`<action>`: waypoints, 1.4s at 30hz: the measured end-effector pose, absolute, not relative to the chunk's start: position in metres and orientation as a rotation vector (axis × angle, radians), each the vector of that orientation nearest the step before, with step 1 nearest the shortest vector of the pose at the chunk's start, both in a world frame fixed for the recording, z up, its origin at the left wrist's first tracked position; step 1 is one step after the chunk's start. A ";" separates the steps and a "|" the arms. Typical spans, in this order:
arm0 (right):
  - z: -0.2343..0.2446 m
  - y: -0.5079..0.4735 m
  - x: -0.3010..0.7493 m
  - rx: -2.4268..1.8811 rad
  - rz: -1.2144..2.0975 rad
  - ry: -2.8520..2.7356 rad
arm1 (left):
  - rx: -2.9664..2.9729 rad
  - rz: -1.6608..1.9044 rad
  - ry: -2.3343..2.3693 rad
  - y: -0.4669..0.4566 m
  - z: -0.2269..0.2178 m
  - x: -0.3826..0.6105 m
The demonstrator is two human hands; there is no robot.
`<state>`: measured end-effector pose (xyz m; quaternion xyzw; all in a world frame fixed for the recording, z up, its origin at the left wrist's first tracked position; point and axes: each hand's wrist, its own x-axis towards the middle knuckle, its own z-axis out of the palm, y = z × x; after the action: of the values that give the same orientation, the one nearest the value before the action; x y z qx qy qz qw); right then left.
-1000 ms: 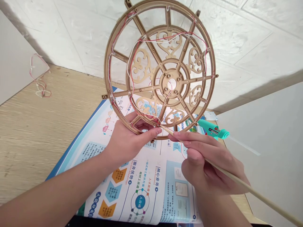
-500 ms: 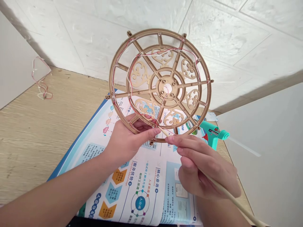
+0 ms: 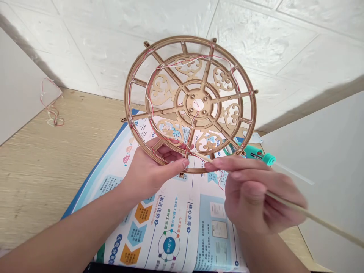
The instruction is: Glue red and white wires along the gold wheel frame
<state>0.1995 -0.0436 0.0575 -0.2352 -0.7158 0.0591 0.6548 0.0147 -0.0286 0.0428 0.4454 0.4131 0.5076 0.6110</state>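
Note:
A round gold-coloured openwork frame (image 3: pixel 215 99) with spokes and scroll ornaments is held tilted up by my left hand (image 3: pixel 155 167), thumb over its lower rim and fingers behind. Thin red and white wires (image 3: pixel 147 93) run along its rings and down one spoke from the centre hole. My right hand (image 3: pixel 258 193) grips a long thin pale stick (image 3: pixel 318 218). The stick's tip is at the wires on the lower inner ring, close to my left thumb. A loose red wire hangs below the rim by my right fingers.
A printed poster with Chinese text (image 3: pixel 142 242) covers the wooden surface (image 3: pixel 36 170) under my hands. A teal glue gun (image 3: pixel 256 152) lies behind my right hand. More red and white wire (image 3: pixel 52 113) lies at the left, near a white panel. A pale wall stands behind.
My right hand has moved slightly right, and the stick now lies at a flatter angle. The frame has shifted a little left in view. More loose red wire shows below the rim.

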 end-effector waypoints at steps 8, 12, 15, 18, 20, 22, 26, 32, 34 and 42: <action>0.054 -0.047 0.201 -0.599 0.113 -1.689 | 1.091 1.156 1.014 -0.030 0.043 0.014; 0.054 -0.048 0.203 -0.599 0.057 -1.697 | 1.088 1.166 1.042 -0.030 0.044 0.014; 0.054 -0.048 0.202 -0.613 0.056 -1.707 | 1.087 1.176 1.036 -0.030 0.044 0.014; 0.053 -0.046 0.201 -0.621 0.064 -1.709 | 1.054 1.183 1.024 -0.030 0.043 0.014; 0.051 -0.045 0.200 -0.597 0.069 -1.708 | 1.040 1.182 1.023 -0.030 0.043 0.015; 0.051 -0.043 0.200 -0.578 0.074 -1.705 | 1.040 1.180 1.024 -0.030 0.044 0.015; 0.052 -0.042 0.200 -0.581 0.080 -1.710 | 1.026 1.179 1.009 -0.030 0.043 0.015; 0.054 -0.051 0.206 -0.599 0.115 -1.839 | 1.042 1.207 0.903 -0.027 0.036 0.013; 0.054 -0.051 0.206 -0.586 0.132 -1.862 | 1.044 1.227 0.871 -0.026 0.034 0.013; 0.057 -0.036 0.194 -0.538 0.196 -1.444 | 0.973 1.239 0.861 -0.026 0.035 0.011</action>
<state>0.1942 -0.0361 0.0567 -0.2429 -0.6515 0.0885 0.7133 0.0109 -0.0261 0.0347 0.4239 0.3748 0.5395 0.6236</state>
